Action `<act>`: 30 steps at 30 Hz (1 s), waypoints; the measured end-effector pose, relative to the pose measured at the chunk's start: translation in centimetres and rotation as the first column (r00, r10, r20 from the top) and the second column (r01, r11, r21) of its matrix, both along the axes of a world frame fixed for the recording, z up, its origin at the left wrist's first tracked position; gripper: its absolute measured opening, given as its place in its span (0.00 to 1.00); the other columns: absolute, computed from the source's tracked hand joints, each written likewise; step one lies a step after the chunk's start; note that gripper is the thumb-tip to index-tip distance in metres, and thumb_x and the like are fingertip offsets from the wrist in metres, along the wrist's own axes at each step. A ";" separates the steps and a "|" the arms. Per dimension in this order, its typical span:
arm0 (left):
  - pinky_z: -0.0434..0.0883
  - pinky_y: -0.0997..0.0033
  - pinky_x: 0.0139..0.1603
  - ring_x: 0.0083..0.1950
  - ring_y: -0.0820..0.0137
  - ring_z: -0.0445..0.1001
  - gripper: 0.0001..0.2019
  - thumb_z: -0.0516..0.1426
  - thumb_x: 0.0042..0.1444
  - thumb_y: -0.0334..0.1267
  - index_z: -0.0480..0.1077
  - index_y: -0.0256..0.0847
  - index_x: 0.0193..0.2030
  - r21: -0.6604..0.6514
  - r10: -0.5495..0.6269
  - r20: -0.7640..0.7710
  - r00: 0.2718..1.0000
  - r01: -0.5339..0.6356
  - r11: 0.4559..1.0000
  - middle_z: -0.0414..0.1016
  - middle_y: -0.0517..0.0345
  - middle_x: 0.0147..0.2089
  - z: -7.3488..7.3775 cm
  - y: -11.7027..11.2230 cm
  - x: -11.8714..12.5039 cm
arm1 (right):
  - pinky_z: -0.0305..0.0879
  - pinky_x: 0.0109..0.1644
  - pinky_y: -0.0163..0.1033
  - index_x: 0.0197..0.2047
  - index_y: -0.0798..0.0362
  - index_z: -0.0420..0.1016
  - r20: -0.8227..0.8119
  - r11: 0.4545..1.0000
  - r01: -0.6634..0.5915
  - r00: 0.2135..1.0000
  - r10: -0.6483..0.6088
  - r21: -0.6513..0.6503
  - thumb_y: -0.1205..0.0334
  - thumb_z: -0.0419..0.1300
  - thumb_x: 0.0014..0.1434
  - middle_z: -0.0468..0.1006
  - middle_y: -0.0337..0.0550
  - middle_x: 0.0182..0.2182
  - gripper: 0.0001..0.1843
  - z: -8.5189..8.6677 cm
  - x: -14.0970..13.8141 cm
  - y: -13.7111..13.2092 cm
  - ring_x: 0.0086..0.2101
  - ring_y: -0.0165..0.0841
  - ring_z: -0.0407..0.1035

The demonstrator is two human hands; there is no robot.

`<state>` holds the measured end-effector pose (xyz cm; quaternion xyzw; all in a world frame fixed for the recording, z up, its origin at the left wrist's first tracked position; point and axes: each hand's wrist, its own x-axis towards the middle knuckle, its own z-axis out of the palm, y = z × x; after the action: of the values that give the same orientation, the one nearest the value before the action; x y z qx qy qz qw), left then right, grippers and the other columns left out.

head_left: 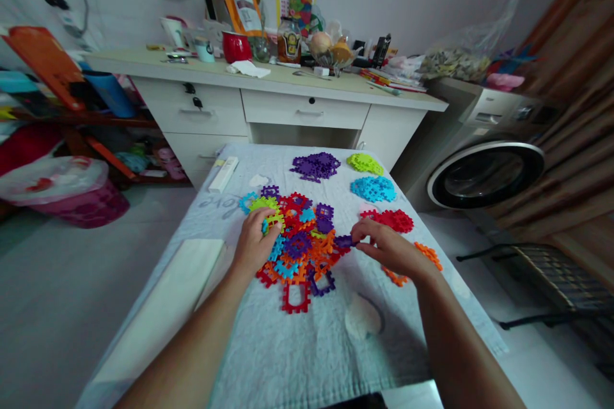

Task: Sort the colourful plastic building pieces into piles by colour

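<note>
A mixed heap of toothed plastic building pieces (296, 246) lies in the middle of the cloth-covered table, in red, orange, purple, blue and green. My left hand (256, 238) is at the heap's left side, its fingers closed around green building pieces (275, 222) with a bit of blue beside them. At the right edge of the heap, my right hand (378, 241) pinches a purple building piece (344, 241) between thumb and fingers. Single-colour piles lie beyond and beside it: purple (315, 167), green (364, 163), blue (373, 189), red (394, 220) and orange (428, 255), the last partly behind my right hand.
A long white box (165, 307) lies along the table's left side, with a smaller white bar (224, 174) farther back. Behind stands a cluttered white desk (307, 108). A washing machine (480, 147) and a dark rack (551, 281) are at right, a pink bin (91, 204) at left.
</note>
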<state>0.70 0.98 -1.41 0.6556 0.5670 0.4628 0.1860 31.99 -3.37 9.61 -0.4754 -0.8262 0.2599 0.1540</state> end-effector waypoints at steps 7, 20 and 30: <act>0.64 0.53 0.64 0.57 0.60 0.70 0.15 0.55 0.57 0.45 0.71 0.41 0.48 0.015 -0.004 0.003 1.000 0.004 1.000 0.73 0.49 0.52 0.0 0.0 0.0 | 0.64 0.40 0.35 0.35 0.53 0.76 -0.124 0.988 0.150 0.982 -0.146 0.030 0.65 0.58 0.58 0.77 0.42 0.35 0.06 0.9 -0.8 6.8 0.35 0.30 0.69; 0.66 0.53 0.63 0.57 0.60 0.70 0.14 0.55 0.58 0.44 0.72 0.42 0.48 0.014 0.012 -0.010 1.000 -0.012 1.000 0.73 0.50 0.53 0.5 -0.2 0.0 | 0.57 0.19 0.27 0.25 0.55 0.66 -0.497 0.605 0.500 0.346 -0.796 -0.620 0.74 0.60 0.52 0.67 0.33 0.15 0.08 -4.0 -9.5 20.3 0.16 0.22 0.59; 0.65 0.53 0.64 0.59 0.60 0.69 0.14 0.56 0.58 0.43 0.71 0.42 0.49 -0.010 0.019 -0.013 1.000 -0.019 1.000 0.72 0.50 0.55 0.1 -0.1 -0.1 | 0.68 0.24 0.27 0.31 0.55 0.65 -0.501 0.542 0.427 0.213 -0.839 -0.724 0.78 0.56 0.57 0.70 0.36 0.19 0.09 -4.3 -11.2 24.1 0.19 0.23 0.65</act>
<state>0.62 0.85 -1.29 0.6520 0.5768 0.4574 0.1814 20.83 20.77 5.29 -0.6191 -0.2861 0.5326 0.5012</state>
